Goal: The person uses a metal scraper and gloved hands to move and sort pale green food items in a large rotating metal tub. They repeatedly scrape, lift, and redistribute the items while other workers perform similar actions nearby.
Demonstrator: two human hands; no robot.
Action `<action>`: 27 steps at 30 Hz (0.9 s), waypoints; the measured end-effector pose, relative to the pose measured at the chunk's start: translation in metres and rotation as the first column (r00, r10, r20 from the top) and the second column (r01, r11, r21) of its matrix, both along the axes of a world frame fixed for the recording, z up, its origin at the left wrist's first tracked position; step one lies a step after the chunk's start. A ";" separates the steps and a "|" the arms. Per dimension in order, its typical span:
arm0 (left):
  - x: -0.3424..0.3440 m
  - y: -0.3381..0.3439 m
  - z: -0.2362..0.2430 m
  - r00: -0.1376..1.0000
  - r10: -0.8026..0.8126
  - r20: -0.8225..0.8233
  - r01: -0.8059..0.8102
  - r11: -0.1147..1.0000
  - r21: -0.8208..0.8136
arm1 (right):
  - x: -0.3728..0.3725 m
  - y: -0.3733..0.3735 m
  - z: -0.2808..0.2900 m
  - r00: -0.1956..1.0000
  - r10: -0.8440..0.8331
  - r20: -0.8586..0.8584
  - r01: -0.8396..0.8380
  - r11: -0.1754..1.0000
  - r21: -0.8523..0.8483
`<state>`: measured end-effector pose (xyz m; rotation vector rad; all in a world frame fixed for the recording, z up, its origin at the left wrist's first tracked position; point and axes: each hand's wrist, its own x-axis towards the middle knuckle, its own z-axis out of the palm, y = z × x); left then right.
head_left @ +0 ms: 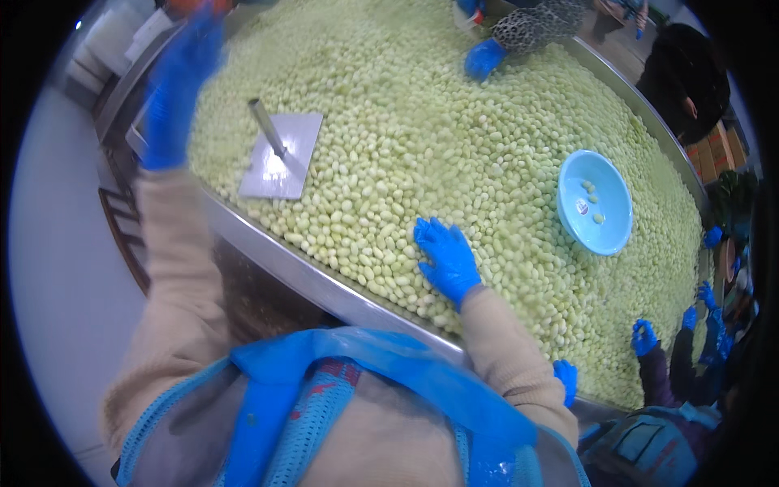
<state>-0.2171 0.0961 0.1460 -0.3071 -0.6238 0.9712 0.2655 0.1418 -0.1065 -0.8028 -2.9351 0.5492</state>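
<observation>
A thick layer of small, pale green, oval pieces, like fruits or large beans, fills a wide metal-rimmed table. On it lies my right hand, in a blue glove, palm down with the fingers spread and nothing held. My left hand, also gloved in blue, is raised over the far left rim and smeared by motion. Whether its fingers hold anything does not show. Between my hands, a square metal plate with an upright tube handle rests on the pieces.
A light blue basin with a few pieces inside sits on the layer at right. Across the table, a co-worker's gloved hand touches the pieces. More gloved hands work along the right side. The metal rim runs before me.
</observation>
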 end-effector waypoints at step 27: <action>-0.003 -0.109 -0.136 -0.996 -0.027 0.081 0.009 0.911 0.411 | 0.192 0.062 0.066 0.662 -0.130 0.738 0.299 0.949 -0.101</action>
